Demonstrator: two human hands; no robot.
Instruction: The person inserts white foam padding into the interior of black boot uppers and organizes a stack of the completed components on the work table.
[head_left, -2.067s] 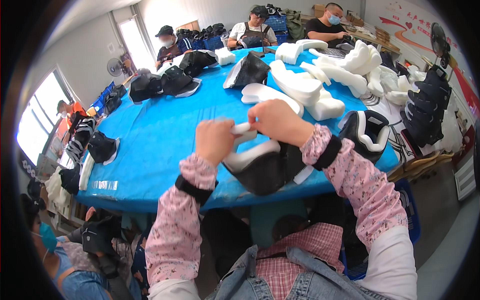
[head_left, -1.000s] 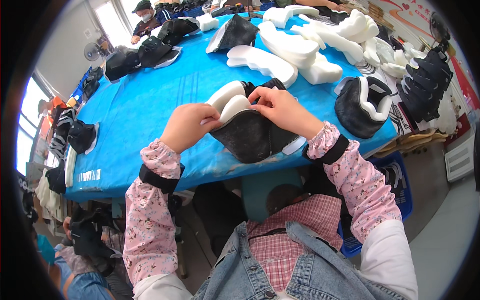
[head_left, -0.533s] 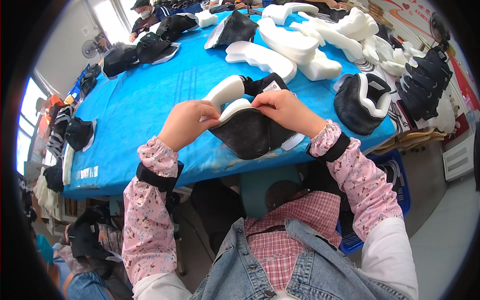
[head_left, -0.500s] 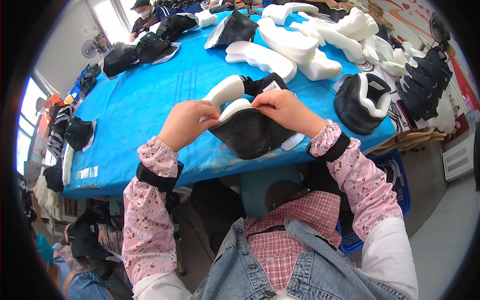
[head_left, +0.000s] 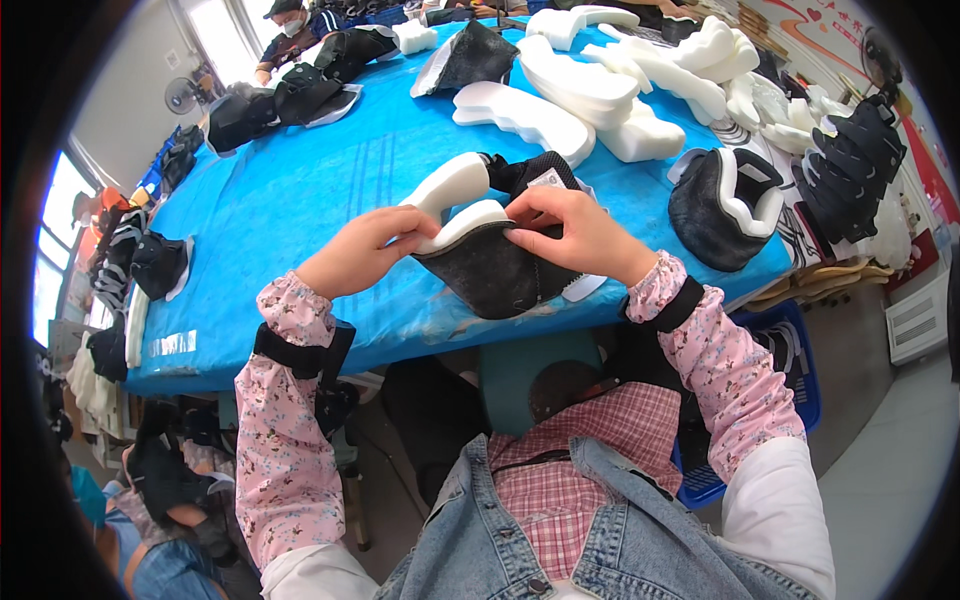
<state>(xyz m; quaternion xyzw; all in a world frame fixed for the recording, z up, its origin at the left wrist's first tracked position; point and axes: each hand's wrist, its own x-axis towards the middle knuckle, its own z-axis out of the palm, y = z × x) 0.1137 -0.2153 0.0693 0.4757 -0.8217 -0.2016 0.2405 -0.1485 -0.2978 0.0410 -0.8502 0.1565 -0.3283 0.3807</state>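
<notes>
A curved black fabric piece (head_left: 490, 275) stands on the table in front of me, with a white foam pad (head_left: 472, 220) lining its near rim. The pad's longer arm (head_left: 445, 187) sticks up and away at the far left of the piece. My left hand (head_left: 362, 252) pinches the left end of the rim, fingertips on foam and fabric. On the right side of the rim, my right hand (head_left: 575, 230) is closed, thumb on the black edge and fingers over the foam. A black mesh part with a white label (head_left: 546, 179) lies behind the right fingers.
White foam pads (head_left: 575, 85) are heaped at the far right. A similar black piece with foam inside (head_left: 722, 215) stands on my right, beside stacked black pieces (head_left: 850, 170). More black pieces (head_left: 310, 92) line the far left. A blue basket (head_left: 805, 360) sits below the table's right edge.
My left hand has shifted slightly left and down along the rim. The right thumb has moved down onto the black edge, and more of the white foam shows between my hands.
</notes>
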